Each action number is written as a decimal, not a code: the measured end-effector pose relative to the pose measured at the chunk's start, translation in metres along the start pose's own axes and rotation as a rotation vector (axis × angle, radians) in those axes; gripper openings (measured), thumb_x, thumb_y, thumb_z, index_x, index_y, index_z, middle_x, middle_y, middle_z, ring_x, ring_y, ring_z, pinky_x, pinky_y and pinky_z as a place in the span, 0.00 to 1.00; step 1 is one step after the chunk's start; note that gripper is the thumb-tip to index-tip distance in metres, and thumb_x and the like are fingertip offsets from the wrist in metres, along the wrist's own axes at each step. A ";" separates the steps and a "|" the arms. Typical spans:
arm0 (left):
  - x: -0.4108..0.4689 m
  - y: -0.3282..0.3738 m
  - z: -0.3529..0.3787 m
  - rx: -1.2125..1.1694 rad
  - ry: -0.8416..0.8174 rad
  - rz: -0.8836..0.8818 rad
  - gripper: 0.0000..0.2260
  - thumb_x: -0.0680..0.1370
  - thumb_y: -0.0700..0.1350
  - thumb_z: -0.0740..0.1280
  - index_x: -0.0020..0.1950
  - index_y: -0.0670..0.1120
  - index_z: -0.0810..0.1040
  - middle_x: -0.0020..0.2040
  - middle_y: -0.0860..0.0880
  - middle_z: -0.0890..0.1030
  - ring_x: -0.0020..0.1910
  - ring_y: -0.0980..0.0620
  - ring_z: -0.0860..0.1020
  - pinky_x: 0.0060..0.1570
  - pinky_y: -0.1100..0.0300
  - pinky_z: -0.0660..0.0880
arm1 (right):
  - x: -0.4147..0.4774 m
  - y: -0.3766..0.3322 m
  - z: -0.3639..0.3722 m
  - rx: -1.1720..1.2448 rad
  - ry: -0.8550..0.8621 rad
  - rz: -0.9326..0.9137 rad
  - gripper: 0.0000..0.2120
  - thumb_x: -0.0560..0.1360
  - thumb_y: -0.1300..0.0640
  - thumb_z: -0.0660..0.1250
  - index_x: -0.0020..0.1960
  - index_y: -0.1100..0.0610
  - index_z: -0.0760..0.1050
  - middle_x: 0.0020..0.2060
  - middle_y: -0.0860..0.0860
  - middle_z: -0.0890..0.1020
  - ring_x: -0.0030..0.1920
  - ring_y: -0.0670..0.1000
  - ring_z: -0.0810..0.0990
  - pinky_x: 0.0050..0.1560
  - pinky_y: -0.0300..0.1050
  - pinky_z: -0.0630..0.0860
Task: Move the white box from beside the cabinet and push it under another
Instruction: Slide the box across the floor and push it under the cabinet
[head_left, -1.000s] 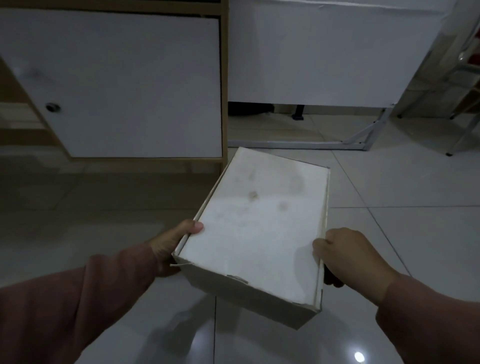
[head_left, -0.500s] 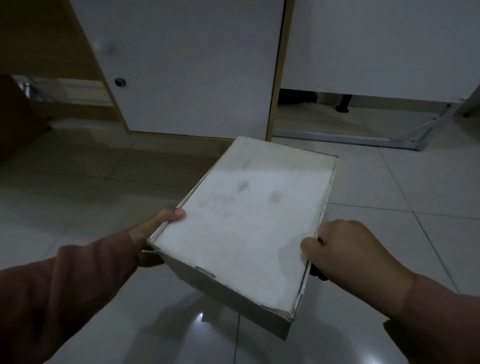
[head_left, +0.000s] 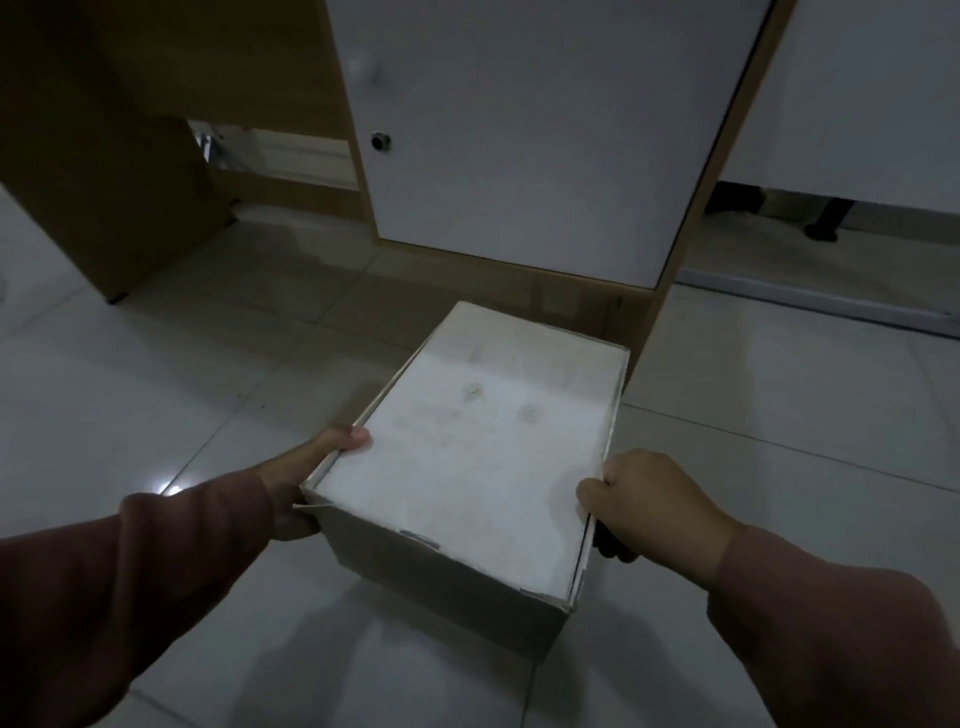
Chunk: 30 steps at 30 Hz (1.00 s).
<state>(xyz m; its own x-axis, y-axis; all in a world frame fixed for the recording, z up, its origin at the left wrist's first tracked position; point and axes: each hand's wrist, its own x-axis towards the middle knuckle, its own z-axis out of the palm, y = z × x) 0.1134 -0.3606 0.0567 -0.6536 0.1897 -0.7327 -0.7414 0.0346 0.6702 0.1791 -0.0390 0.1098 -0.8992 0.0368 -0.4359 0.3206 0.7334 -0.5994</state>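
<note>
A white rectangular box (head_left: 483, 447) with a smudged lid is held just above the tiled floor, in front of a wooden cabinet with a white door (head_left: 540, 135). My left hand (head_left: 306, 483) grips its left edge, thumb resting on the lid. On the right edge, my right hand (head_left: 649, 499) is closed around the box's side. The box's far end points at the cabinet's lower right corner. An open space under a wooden desk (head_left: 98, 171) lies to the left of the cabinet.
A white panel (head_left: 872, 98) stands right of the cabinet with a low gap beneath it, where dark furniture feet (head_left: 826, 223) show. A metal floor rail (head_left: 810, 296) runs along that gap. Glossy white floor tiles (head_left: 156, 395) surround the box.
The view and the box have shifted left: the cabinet door now stands straight ahead and the space under the desk has come into sight. Both hands keep their hold.
</note>
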 end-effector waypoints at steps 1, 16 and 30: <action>0.003 0.000 0.002 -0.021 -0.012 -0.009 0.37 0.56 0.56 0.77 0.62 0.42 0.78 0.57 0.38 0.82 0.54 0.39 0.81 0.58 0.45 0.76 | 0.007 0.001 0.003 0.035 -0.020 0.027 0.21 0.74 0.59 0.58 0.23 0.60 0.72 0.19 0.50 0.78 0.16 0.45 0.73 0.21 0.32 0.71; 0.076 -0.023 0.026 -0.013 0.011 -0.093 0.20 0.64 0.58 0.71 0.47 0.46 0.83 0.40 0.44 0.87 0.39 0.45 0.84 0.46 0.53 0.78 | 0.074 0.035 0.028 0.272 -0.004 0.334 0.11 0.72 0.67 0.59 0.32 0.67 0.74 0.19 0.59 0.78 0.20 0.57 0.79 0.26 0.47 0.80; 0.091 -0.022 0.047 0.261 0.017 0.047 0.15 0.69 0.45 0.67 0.54 0.43 0.76 0.50 0.39 0.80 0.46 0.42 0.78 0.48 0.53 0.73 | 0.085 0.057 0.063 0.067 -0.017 0.315 0.08 0.76 0.65 0.59 0.45 0.67 0.76 0.48 0.64 0.83 0.50 0.62 0.83 0.45 0.45 0.77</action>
<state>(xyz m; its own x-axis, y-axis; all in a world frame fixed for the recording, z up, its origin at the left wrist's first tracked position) 0.0777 -0.2983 -0.0196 -0.6905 0.1810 -0.7003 -0.6471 0.2781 0.7099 0.1400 -0.0369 -0.0038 -0.7477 0.2434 -0.6178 0.6018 0.6415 -0.4757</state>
